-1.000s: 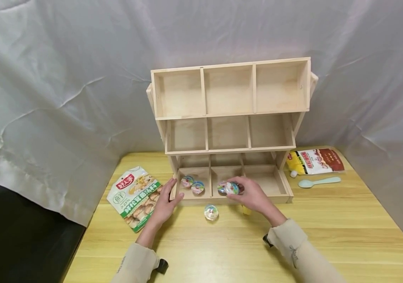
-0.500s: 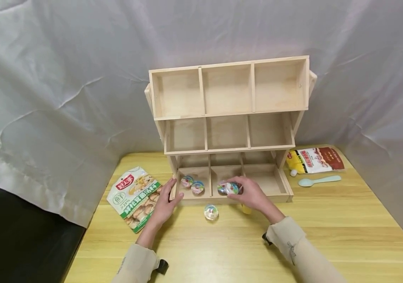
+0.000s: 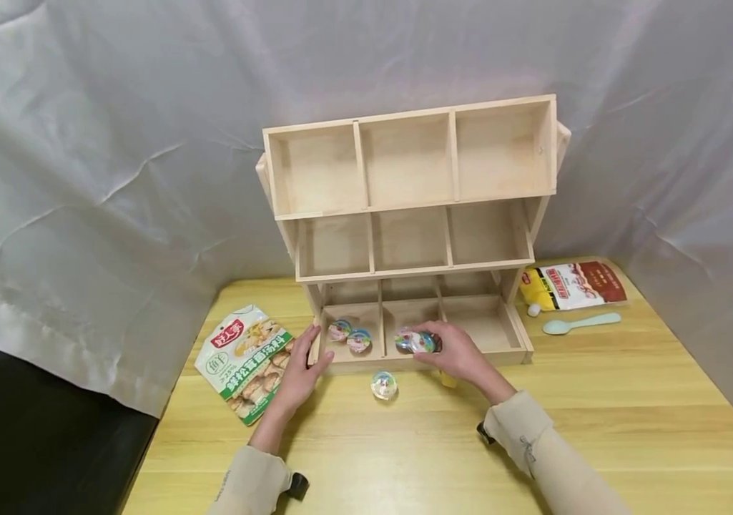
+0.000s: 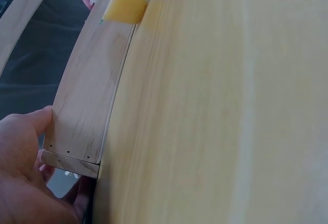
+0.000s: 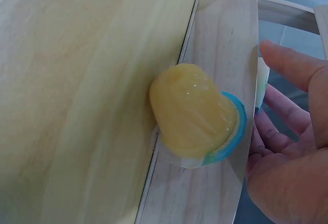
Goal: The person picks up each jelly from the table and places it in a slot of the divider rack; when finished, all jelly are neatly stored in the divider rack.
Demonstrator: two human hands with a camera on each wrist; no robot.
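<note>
A wooden tiered rack [image 3: 366,368] stands on the table. My left hand [image 3: 298,375] grips the left front corner of its lowest tray, thumb [image 4: 38,120] at the front board, other fingers round the side. In that tray's middle compartment my right hand [image 3: 459,352] pinches a jelly cup [image 3: 422,343] between thumb and fingers; a second jelly cup [image 3: 402,339] sits against it. Two more jelly cups [image 3: 359,341] lie in the left compartment. On the table before the rack are a jelly cup [image 3: 383,385] and a yellow jelly cup [image 5: 192,114], the latter mostly hidden under my right hand in the head view.
A green and white soup-mix pouch [image 3: 247,361] lies left of the rack. To the right are a red and yellow spouted pouch [image 3: 575,286] and a pale blue spoon [image 3: 581,323]. Grey cloth [image 3: 147,143] hangs behind and at the sides.
The head view has shifted slightly, and the rack's upper tiers appear a little further left and higher. Both hands stay in place, the right still holding the jelly cup.
</note>
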